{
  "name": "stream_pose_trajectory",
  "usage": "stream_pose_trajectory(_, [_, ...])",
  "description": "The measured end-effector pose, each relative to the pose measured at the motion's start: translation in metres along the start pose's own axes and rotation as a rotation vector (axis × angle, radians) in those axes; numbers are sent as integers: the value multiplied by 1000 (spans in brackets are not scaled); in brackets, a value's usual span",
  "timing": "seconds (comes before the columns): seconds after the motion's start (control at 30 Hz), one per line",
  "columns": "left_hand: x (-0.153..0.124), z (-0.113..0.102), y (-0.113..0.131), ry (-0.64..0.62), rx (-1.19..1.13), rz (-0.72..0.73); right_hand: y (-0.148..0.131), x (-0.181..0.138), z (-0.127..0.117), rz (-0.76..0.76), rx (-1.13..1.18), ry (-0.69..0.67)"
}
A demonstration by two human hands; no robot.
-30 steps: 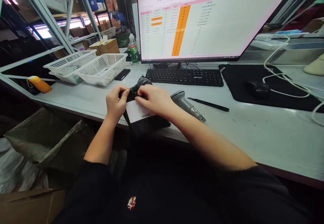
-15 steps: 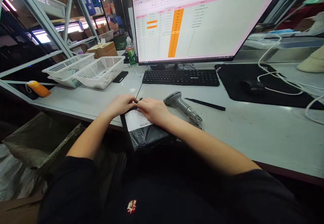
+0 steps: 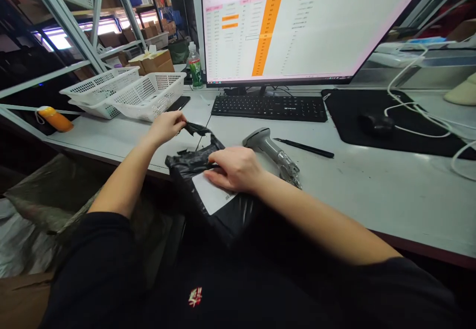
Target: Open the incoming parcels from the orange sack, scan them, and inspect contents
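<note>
Left hand point(image 3: 166, 126) pinches a torn black strip point(image 3: 196, 129) off the black mailer bag point(image 3: 208, 170), right hand point(image 3: 236, 169) lies flat, pressing down its white label point(image 3: 212, 196), scanner point(image 3: 273, 151) just beside

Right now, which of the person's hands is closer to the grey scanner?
The right hand. It presses on the black parcel just beside the scanner, not touching it. The left hand is farther off, pulling a torn black strip near the baskets.

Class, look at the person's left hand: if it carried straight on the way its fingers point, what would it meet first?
The left hand, pinching a torn black strip, points right across the desk; probably the grey barcode scanner comes first, though depth is unclear.
</note>
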State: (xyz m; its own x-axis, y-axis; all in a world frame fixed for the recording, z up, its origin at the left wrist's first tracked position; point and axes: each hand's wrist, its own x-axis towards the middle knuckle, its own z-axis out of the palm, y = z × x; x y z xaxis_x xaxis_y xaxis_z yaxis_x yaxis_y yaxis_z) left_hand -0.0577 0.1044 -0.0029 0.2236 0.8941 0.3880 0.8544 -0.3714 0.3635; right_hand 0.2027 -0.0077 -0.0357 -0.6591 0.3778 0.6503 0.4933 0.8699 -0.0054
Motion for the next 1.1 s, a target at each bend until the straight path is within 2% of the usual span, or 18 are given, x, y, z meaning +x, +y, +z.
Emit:
stream_pose_trajectory(0.07, [-13,-12,17,-49,-200,66,7,1,-4,31,-27,4])
stream_pose_trajectory(0.13, [-30,-26,45,-111,-301,176,9,5,-10,51,-57,-16])
stream_pose_trajectory(0.23, [-56,-47,83,-280,-323,335,1,8,-24,28,-91,-85])
stream_pose_trajectory(0.3, [-71,-59,98,-348,-332,416,-2,7,-33,-36,-100,-144])
stream_pose_trajectory(0.37, [-84,-66,107,-372,-299,491,-1,3,-38,-99,-126,-139])
stream_pose_trajectory(0.43, [-93,-67,112,-354,-192,560,5,-1,-38,-169,-188,-16])
stream_pose_trajectory(0.5, [-99,-63,117,-301,-51,639,9,-3,-37,-287,-262,176])
stream_pose_trajectory(0.57, [-100,-58,120,-246,67,764,9,-4,-38,-415,-306,320])
stream_pose_trajectory(0.6, [-99,-56,120,-218,108,846,7,-4,-40,-465,-312,348])
stream_pose_trajectory(0.7, [-92,-55,111,-63,188,1092,1,-3,-53,-529,-321,313])
stream_pose_trajectory(0.77, [-86,-55,97,41,217,1151,0,-5,-64,-542,-335,275])
stream_pose_trajectory(0.93, [-79,-40,46,125,273,1023,12,-18,-70,-548,-326,242])
stream_pose_trajectory(1.0, [-83,-31,23,100,307,920,19,-28,-66,-533,-293,230])
stream_pose_trajectory(1.1, [-93,-20,-6,28,292,711,32,-43,-58,-430,-244,184])
